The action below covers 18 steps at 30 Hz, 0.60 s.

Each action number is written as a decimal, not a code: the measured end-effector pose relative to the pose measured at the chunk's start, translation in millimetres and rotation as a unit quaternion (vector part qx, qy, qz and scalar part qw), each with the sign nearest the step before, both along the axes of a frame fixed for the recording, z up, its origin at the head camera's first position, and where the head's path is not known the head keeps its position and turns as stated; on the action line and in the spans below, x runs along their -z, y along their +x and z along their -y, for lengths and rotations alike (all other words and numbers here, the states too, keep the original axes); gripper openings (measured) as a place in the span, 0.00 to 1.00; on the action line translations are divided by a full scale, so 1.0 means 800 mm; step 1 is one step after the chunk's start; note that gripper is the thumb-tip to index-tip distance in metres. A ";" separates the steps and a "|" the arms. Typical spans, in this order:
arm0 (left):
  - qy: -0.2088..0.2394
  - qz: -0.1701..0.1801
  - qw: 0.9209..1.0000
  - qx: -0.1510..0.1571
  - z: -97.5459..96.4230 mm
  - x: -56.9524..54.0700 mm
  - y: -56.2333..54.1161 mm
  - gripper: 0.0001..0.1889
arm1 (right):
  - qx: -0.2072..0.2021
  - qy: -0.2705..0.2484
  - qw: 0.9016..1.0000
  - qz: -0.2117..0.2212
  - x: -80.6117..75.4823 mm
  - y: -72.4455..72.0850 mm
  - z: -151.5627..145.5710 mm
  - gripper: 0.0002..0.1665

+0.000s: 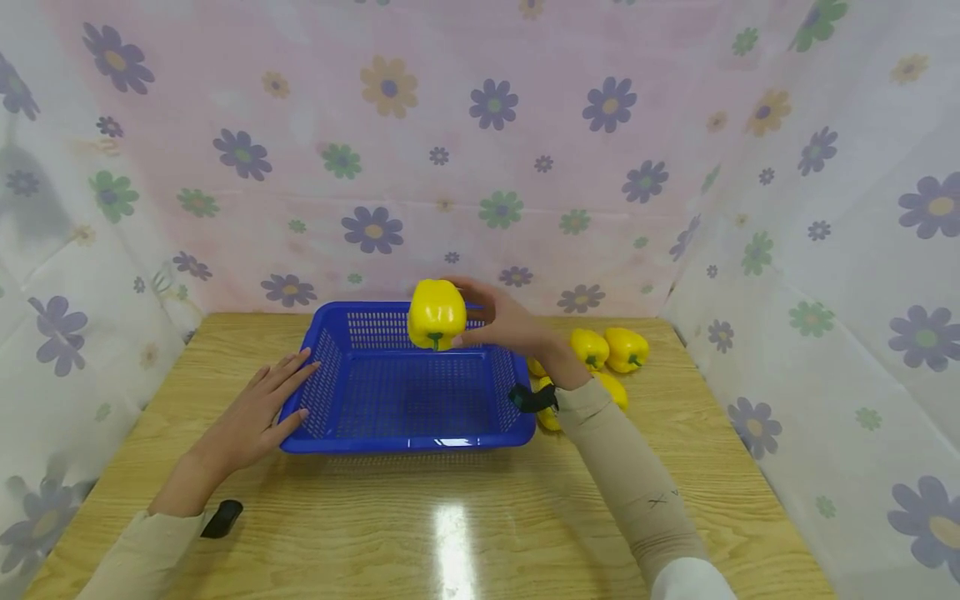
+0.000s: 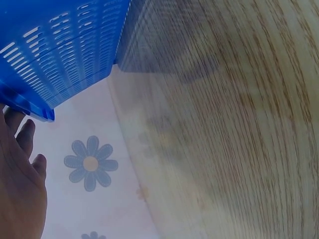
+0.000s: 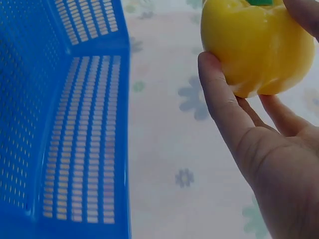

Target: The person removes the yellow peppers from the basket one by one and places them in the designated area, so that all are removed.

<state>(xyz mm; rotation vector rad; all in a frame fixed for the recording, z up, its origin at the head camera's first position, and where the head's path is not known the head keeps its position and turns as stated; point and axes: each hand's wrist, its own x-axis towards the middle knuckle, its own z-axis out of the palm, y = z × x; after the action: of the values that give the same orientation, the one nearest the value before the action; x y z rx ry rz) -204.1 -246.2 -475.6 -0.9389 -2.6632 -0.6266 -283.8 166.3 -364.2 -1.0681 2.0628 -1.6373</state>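
A yellow bell pepper (image 1: 437, 312) with a green stem is held up over the back of a blue plastic basket (image 1: 408, 443). My right hand (image 1: 510, 323) grips it from the right side, thumb and fingers around it. The right wrist view shows the pepper (image 3: 254, 47) between the thumb and fingers, above the level of the basket's rim (image 3: 124, 124). My left hand (image 1: 251, 417) rests on the basket's left rim with its fingers extended. From the left wrist, those fingers appear beside the basket wall (image 2: 65, 55).
Several more yellow bell peppers (image 1: 626, 348) lie on the wooden table (image 1: 360, 533) right of the basket, partly hidden by my right forearm. Flower-patterned curtains (image 1: 450, 183) enclose the table at the back and on both sides.
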 end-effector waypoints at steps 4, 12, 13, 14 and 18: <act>0.001 0.001 1.000 0.000 -0.001 -0.001 0.001 0.35 | 0.011 -0.015 1.000 -0.003 0.003 0.009 -0.027 0.51; 0.003 -0.003 1.000 0.000 -0.001 -0.002 0.002 0.34 | 0.038 -0.040 0.997 0.057 0.012 0.035 -0.085 0.52; 0.003 -0.002 1.000 0.001 -0.002 -0.002 0.002 0.34 | 0.042 -0.043 0.996 0.063 0.014 0.039 -0.093 0.52; 0.003 -0.003 1.000 0.001 -0.002 -0.003 0.002 0.34 | 0.048 -0.043 0.996 0.066 0.016 0.042 -0.101 0.52; 0.006 -0.002 1.000 0.002 -0.001 -0.002 0.001 0.34 | 0.071 -0.044 0.994 0.068 0.028 0.056 -0.135 0.53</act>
<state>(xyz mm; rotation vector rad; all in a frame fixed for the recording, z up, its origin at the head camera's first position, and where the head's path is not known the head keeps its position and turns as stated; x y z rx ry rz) -203.0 -245.1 -473.7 -0.9424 -2.6527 -0.6396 -239.3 274.4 -386.3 -0.8272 2.0361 -1.8297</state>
